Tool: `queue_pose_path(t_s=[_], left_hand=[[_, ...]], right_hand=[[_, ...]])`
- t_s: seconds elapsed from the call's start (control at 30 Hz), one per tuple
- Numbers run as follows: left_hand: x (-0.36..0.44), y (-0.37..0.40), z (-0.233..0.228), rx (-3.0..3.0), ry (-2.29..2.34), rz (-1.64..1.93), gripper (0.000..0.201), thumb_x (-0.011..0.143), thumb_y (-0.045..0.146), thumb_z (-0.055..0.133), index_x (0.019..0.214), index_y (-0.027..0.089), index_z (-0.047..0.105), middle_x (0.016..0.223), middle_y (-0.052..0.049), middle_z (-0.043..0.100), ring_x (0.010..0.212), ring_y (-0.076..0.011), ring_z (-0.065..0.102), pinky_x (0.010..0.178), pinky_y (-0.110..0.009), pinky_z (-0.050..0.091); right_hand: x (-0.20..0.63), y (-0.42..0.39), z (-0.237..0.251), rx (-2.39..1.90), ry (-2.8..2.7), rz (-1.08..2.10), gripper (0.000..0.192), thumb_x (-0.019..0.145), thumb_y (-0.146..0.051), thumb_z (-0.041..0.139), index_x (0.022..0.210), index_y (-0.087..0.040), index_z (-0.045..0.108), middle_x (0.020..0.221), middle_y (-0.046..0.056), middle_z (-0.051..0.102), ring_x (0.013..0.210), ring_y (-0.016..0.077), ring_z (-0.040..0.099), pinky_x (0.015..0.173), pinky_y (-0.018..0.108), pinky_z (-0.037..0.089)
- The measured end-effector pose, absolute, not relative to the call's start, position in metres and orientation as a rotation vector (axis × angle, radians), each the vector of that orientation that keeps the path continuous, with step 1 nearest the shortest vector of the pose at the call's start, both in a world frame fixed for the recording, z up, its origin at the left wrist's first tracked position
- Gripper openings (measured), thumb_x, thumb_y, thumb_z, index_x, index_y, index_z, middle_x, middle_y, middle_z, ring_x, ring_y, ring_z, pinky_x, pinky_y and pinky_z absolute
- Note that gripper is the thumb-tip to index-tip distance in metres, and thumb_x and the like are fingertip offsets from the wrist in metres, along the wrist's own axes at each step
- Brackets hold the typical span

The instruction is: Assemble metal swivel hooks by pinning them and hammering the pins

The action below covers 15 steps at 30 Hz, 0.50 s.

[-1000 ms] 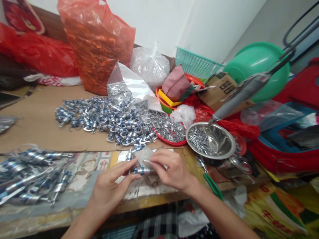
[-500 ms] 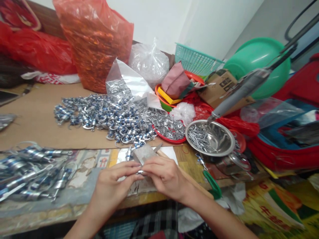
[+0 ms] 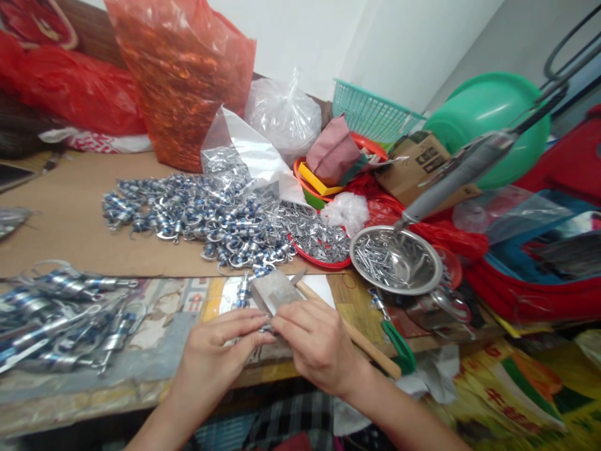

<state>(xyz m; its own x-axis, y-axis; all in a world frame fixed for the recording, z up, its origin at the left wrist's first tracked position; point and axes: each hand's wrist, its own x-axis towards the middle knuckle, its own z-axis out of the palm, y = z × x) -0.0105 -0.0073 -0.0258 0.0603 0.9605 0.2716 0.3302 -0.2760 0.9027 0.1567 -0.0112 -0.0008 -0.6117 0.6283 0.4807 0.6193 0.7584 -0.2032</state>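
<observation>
While both hands [image 3: 263, 341] pinch it, part hidden.

Barely any legible text. Cardboard box [image 3: 420, 164] at the back right has dark printed marks on its flap, too small and blurred to read. Yellow bag [image 3: 511, 391] at the lower right carries large red characters, cut off and distorted, can't make them out. White-and-red bag [image 3: 101, 143] at the back left shows a red pattern that could be lettering, not readable. No numbers, brands or signs legible anywhere else.
</observation>
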Motion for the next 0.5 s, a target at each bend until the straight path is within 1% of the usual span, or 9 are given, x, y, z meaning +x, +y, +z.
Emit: queue_pose_path(t_s=[0.07,0.27,0.37,0.43,0.5], left_hand=[[-0.01,-0.009,-0.027,1.717,1.3,1.246,0.011,0.059,0.02,0.065,0.063,0.026,0.073,0.072,-0.003,0.074,0.068,-0.02,0.069,0.069,-0.028,0.056],[-0.009,-0.012,-0.027,1.676,1.272,1.208,0.013,0.061,0.018,0.063,0.061,0.026,0.073,0.073,-0.002,0.074,0.069,-0.0188,0.069,0.068,-0.028,0.056],[-0.01,-0.012,-0.025,1.524,1.311,1.204,0.008,0.057,0.02,0.067,0.057,0.026,0.073,0.072,-0.002,0.074,0.07,-0.0199,0.068,0.07,-0.029,0.055],[-0.012,-0.011,-0.023,1.38,1.329,1.195,0.004,0.054,0.021,0.07,0.055,0.025,0.072,0.071,-0.003,0.074,0.071,-0.0207,0.068,0.071,-0.03,0.054],[-0.014,-0.01,-0.022,1.271,1.306,1.172,0.003,0.053,0.021,0.071,0.054,0.024,0.071,0.072,-0.003,0.073,0.072,-0.0211,0.067,0.071,-0.03,0.054]], right_hand=[[0.156,-0.012,-0.001,-0.965,-2.424,0.048,0.026,0.08,-0.008,0.037,0.085,-0.014,0.062,0.082,0.009,0.065,0.076,0.0179,0.058,0.066,0.03,0.046],[0.159,-0.015,-0.008,-1.015,-2.314,0.259,0.026,0.079,-0.006,0.039,0.087,-0.017,0.061,0.084,0.005,0.064,0.076,0.0149,0.058,0.068,0.027,0.047],[0.161,-0.018,-0.012,-1.007,-2.222,0.35,0.02,0.082,-0.011,0.044,0.095,-0.017,0.058,0.089,0.007,0.063,0.083,0.0155,0.058,0.073,0.028,0.048],[0.164,-0.02,-0.016,-0.955,-2.173,0.338,0.023,0.08,-0.015,0.05,0.103,-0.015,0.054,0.095,0.009,0.062,0.089,0.0165,0.057,0.076,0.029,0.049],[0.168,-0.021,-0.018,-0.846,-2.188,0.221,0.027,0.08,-0.013,0.051,0.107,-0.016,0.052,0.098,0.01,0.061,0.091,0.0164,0.058,0.075,0.028,0.05]])
